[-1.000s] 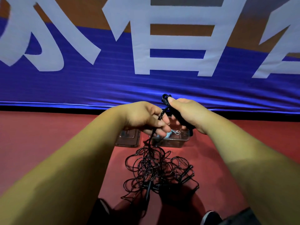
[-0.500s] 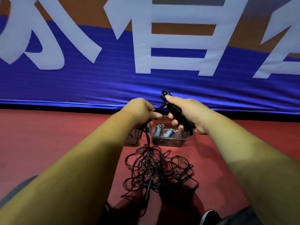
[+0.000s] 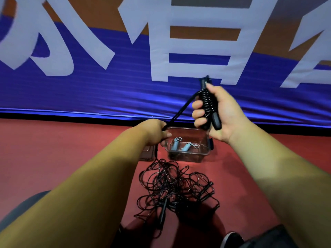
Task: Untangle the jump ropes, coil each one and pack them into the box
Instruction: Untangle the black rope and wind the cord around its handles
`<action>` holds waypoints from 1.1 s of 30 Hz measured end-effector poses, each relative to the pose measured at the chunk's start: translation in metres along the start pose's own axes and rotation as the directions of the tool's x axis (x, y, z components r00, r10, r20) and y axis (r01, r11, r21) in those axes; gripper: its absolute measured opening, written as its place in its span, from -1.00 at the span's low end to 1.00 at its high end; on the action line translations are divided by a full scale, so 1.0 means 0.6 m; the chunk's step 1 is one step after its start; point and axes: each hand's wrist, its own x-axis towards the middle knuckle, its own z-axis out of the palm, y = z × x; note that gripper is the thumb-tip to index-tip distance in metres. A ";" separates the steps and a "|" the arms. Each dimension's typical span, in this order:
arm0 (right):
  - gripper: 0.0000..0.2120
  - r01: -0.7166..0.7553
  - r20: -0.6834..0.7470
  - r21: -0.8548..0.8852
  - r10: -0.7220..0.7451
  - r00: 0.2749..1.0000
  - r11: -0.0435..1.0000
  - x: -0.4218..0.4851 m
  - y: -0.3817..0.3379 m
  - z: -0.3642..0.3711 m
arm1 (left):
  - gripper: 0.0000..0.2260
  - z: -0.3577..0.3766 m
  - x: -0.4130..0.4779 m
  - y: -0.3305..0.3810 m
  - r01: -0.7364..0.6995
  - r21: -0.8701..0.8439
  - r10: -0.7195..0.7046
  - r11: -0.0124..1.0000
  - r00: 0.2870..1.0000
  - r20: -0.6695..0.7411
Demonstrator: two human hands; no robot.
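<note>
My right hand grips a pair of black jump-rope handles with black cord wound around them in tight turns. A taut stretch of that cord runs down-left into my left hand, which pinches it. Below my left hand the cord drops into a tangled pile of black jump ropes on the red floor, with further black handles lying in the heap. A clear plastic box stands just beyond the pile and holds two light-blue handles.
A clear lid lies flat left of the box, partly behind my left wrist. A blue banner with large white characters hangs along the back of the red floor. My shoe shows at the bottom edge.
My right hand has lifted the handles up and to the right, away from my left hand. The cord between the hands has pulled taut, and more turns sit on the handles.
</note>
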 end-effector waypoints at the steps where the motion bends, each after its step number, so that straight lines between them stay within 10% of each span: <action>1: -0.64 0.045 -0.034 0.091 -0.042 0.999 0.995 0.002 -0.004 -0.005 | -0.79 0.002 0.001 -0.005 0.009 0.007 -0.009 1.000 1.000 0.013; 13: -0.64 0.438 -0.468 0.443 -0.215 0.857 0.782 0.019 -0.027 -0.069 | -0.56 0.012 -0.010 -0.025 0.326 0.409 -0.403 0.852 0.907 0.118; 20: -0.69 0.352 -0.491 0.146 -0.242 0.837 0.924 0.022 -0.026 -0.076 | -0.21 0.006 -0.016 -0.022 0.388 0.344 -0.486 0.855 0.830 0.273; 25: -0.70 0.088 -0.321 -0.194 -0.148 0.936 0.977 0.026 -0.005 -0.048 | -0.24 -0.005 -0.014 0.018 0.092 0.217 -0.096 0.972 0.995 0.008; 30: -0.59 -0.064 -0.190 -0.411 -0.017 0.982 0.910 0.017 0.015 -0.023 | -0.39 -0.007 -0.006 0.055 -0.273 -0.370 0.274 0.888 0.960 -0.051; 33: -0.56 -0.073 -0.155 -0.499 -0.006 0.988 0.863 0.012 0.018 -0.019 | -0.66 -0.013 -0.015 0.060 -0.315 -0.441 0.360 0.840 0.933 0.021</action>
